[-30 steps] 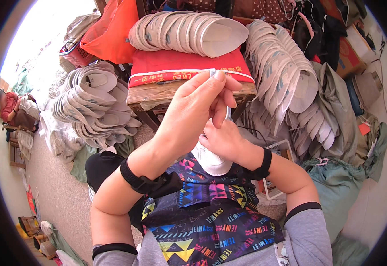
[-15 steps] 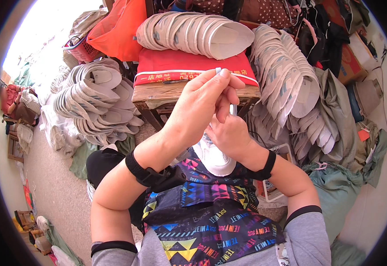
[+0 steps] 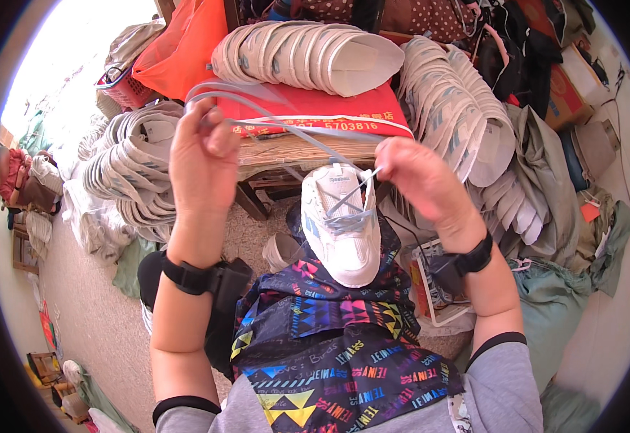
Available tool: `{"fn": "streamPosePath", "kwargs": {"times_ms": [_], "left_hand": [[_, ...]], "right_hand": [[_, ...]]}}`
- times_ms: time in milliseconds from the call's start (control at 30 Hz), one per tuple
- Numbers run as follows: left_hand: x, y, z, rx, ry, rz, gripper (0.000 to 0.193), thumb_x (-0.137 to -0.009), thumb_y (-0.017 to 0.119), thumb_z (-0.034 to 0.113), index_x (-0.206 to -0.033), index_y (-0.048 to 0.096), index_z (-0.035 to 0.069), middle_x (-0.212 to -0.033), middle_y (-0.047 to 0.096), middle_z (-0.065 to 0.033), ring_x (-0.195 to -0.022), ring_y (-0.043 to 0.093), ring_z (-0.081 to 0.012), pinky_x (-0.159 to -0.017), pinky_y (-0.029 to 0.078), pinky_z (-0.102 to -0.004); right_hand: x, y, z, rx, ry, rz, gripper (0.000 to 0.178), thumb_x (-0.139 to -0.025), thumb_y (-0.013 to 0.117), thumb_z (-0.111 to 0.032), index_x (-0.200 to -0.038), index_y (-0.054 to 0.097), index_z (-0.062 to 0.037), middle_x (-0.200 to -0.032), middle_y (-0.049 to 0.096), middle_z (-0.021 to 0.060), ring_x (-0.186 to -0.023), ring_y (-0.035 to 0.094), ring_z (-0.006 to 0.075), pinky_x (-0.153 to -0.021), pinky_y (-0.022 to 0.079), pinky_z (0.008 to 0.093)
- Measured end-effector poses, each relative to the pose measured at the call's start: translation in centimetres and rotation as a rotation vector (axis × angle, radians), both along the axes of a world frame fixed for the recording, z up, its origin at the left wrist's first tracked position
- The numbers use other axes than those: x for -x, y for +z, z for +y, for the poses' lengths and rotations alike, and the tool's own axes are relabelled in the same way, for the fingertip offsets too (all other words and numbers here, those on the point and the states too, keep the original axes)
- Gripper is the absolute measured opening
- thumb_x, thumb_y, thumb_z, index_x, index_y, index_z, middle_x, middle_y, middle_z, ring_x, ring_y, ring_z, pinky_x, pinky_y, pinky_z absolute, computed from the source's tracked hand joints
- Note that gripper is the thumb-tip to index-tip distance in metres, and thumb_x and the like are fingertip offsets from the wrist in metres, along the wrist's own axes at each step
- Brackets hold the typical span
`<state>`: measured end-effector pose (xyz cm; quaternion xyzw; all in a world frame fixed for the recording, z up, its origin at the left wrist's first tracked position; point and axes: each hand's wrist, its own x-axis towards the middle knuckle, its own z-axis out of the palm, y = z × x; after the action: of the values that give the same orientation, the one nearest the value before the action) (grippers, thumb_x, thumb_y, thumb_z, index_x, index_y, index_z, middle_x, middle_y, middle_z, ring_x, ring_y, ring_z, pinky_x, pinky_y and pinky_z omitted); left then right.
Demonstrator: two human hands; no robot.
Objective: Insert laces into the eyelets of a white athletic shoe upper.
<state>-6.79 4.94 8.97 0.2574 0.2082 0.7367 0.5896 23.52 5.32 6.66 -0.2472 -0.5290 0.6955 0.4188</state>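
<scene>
At left, with left grip (image 3: 203, 155) raised, slightly blurred, fingers curled together around long pale grey laces (image 3: 315, 142) arching rightward. In the middle, over the dark patterned apron (image 3: 315, 314), below and between both grips: a white shoe (image 3: 340, 247), toe lowest in view, loosely criss-crossed, pale blue at the side. At right, with right grip (image 3: 426, 180) pinched on a taut strand, just beside the shoe's opening.
</scene>
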Motion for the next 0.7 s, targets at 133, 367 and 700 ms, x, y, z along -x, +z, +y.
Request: {"fn": "streamPosePath", "kwargs": {"times_ms": [133, 367, 700], "left_hand": [[-0.5, -5.5, -1.8, 0.098, 0.081, 0.559, 0.015, -0.100, 0.052, 0.018, -0.097, 0.057, 0.004, -0.081, 0.052, -0.0001, -0.059, 0.046, -0.0076, -0.055, 0.039, -0.0236], [-5.1, -10.3, -5.9, -0.077, -0.211, 1.318, 0.022, -0.079, 0.071, 0.001, -0.101, 0.068, 0.005, -0.093, 0.049, -0.0028, -0.065, 0.050, -0.0088, -0.060, 0.044, -0.0241], [-6.2, -10.5, -5.5, -0.390, -0.029, 1.414, 0.013, -0.075, 0.070, -0.003, -0.081, 0.059, 0.001, -0.086, 0.050, -0.0083, -0.065, 0.052, -0.0200, -0.056, 0.042, -0.0311]], "right_hand": [[-2.6, 0.8, 2.2, 0.242, -0.128, 0.286, 0.023, -0.097, 0.054, -0.023, -0.080, 0.056, -0.0082, -0.086, 0.063, 0.0042, -0.090, 0.061, 0.0211, -0.087, 0.047, 0.0346], [-7.0, -1.5, 4.8, 0.359, -0.239, 0.401, 0.025, -0.098, 0.052, -0.024, -0.081, 0.059, -0.0075, -0.081, 0.064, 0.0063, -0.081, 0.063, 0.0232, -0.082, 0.052, 0.0392], [-12.4, -0.3, 5.9, 0.444, -0.374, 0.506, 0.016, -0.098, 0.051, -0.020, -0.092, 0.057, -0.0059, -0.067, 0.048, -0.0036, -0.067, 0.053, 0.0138, -0.074, 0.050, 0.0350]]}}
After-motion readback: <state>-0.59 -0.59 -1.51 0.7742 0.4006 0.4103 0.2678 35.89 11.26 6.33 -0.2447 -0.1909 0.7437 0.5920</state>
